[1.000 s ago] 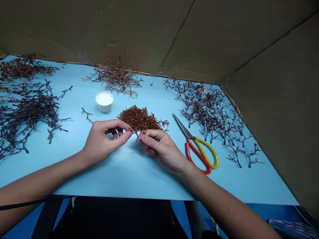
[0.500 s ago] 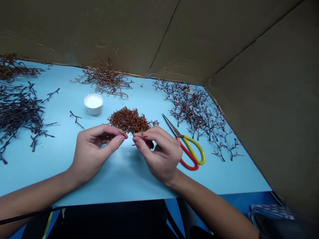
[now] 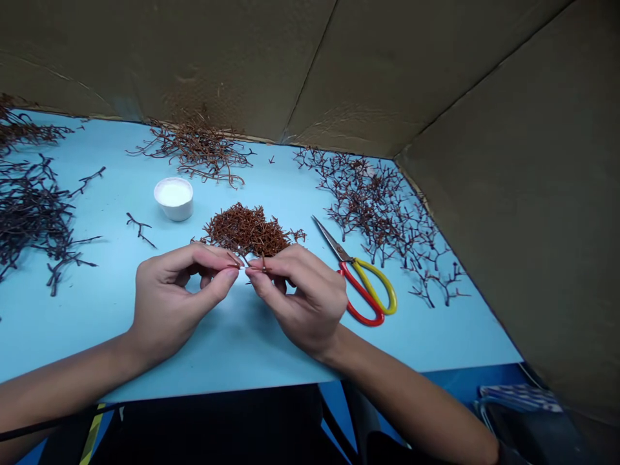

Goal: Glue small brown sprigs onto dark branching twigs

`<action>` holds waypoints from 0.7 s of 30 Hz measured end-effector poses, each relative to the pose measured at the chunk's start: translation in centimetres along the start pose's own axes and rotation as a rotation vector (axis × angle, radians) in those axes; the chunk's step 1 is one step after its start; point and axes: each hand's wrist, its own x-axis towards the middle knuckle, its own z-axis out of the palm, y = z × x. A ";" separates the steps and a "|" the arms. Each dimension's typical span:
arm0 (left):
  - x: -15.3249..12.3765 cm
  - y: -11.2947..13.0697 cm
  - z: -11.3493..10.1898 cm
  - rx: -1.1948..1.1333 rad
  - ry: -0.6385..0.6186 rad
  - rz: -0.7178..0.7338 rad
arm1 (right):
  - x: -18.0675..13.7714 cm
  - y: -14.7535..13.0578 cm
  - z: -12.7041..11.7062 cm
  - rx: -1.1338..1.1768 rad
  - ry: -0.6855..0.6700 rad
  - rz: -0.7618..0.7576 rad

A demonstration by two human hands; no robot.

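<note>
Hands: we've got them together at mid-table; left hand [image 3: 169, 300] and right hand [image 3: 300, 300] nearly meet at the fingertips.
Right hand: pinching a small brown twig [image 3: 264, 263] between its fingertips.
Left hand: fingertips [image 3: 227, 274] pinched beside the twig; can't tell if they grip it.
Twig: just near of the cut brown twig pile [image 3: 245, 231], above the blue table [image 3: 290, 342].
Far left of pile: white cup [image 3: 173, 210] of white liquid.
Right of pile: scissors [image 3: 363, 287], red and yellow handles, near the dark branching twigs [image 3: 372, 206].
Left: dark branches [image 3: 33, 213].
Far: brown branches [image 3: 194, 148], against cardboard wall [image 3: 484, 84].
</note>
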 end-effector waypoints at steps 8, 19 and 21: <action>0.0 0.0 0.0 -0.008 -0.015 0.026 | -0.1 0.1 0.0 -0.006 -0.010 0.021; 0.1 -0.3 -0.2 0.170 -0.032 0.204 | -0.2 0.1 -0.2 -0.052 -0.021 -0.014; 0.2 -0.2 -0.3 0.222 -0.031 0.253 | -0.2 0.0 -0.3 -0.089 -0.035 -0.041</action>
